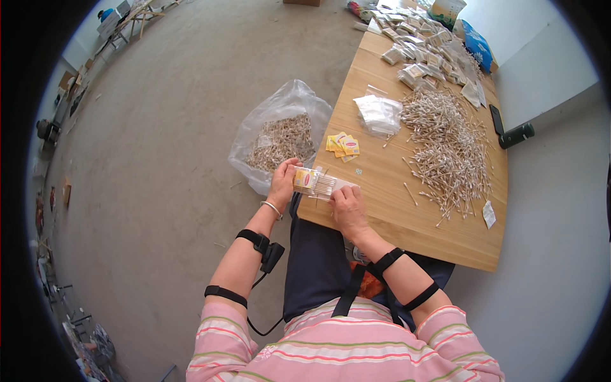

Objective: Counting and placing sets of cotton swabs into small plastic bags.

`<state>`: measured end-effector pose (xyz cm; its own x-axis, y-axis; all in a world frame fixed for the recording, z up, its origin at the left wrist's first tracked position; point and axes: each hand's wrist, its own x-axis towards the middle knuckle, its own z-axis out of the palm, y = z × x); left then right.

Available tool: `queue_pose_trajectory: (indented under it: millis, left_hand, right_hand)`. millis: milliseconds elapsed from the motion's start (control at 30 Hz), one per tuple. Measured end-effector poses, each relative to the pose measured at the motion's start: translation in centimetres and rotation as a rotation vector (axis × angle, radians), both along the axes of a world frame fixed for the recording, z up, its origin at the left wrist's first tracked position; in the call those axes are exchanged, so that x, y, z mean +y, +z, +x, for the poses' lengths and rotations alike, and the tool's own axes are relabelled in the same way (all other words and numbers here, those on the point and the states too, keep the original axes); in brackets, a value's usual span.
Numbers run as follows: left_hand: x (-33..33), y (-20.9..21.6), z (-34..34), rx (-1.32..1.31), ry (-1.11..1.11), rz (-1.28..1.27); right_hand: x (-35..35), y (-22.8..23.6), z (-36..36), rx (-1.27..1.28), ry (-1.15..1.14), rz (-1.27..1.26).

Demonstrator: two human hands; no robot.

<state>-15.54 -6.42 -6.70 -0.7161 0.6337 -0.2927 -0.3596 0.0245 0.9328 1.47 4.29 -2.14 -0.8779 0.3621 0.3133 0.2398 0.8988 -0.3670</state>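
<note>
Between my hands, over the near left corner of the table, is a clear plastic bag of cotton swabs [323, 186] with a yellow label card inside. My left hand [282, 183] grips its left end, fingers wrapped round the edge. At the bag's right end my right hand [348, 207] is closed on the clear plastic. Several yellow label cards [344, 146] lie fanned on the table just beyond. Farther back is a stack of empty clear bags [380, 114]. A large heap of loose cotton swabs [449, 149] spreads to the right of them.
The wooden table [394, 210] borders a wall on its right. Filled packets [420, 44] pile up at its far end. A phone [496, 119] and a dark flask [516, 135] are by the wall. On the floor left of the table sits a big clear sack [280, 137] of swabs.
</note>
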Motion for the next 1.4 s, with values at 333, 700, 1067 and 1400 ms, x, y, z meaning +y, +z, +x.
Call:
queue_pose_trajectory:
  millis: [333, 700, 1067, 1400]
  left_hand:
    - [0.0, -0.2, 0.0, 0.037, 0.011, 0.018]
    - [0.3, 0.5, 0.6, 0.040, 0.039, 0.019]
    - [0.2, 1.4, 0.5, -0.020, 0.038, 0.042]
    - [-0.3, 0.7, 0.2, -0.007, -0.019, 0.076]
  right_hand:
    - [0.3, -0.2, -0.5, -0.079, 0.040, 0.176]
    - [-0.5, -0.1, -1.8, -0.025, 0.061, 0.177]
    - [-1.2, -1.3, -4.5, 0.378, -0.375, -0.597]
    - [-3.1, -2.0, -7.5, 0.547, -0.238, -0.872]
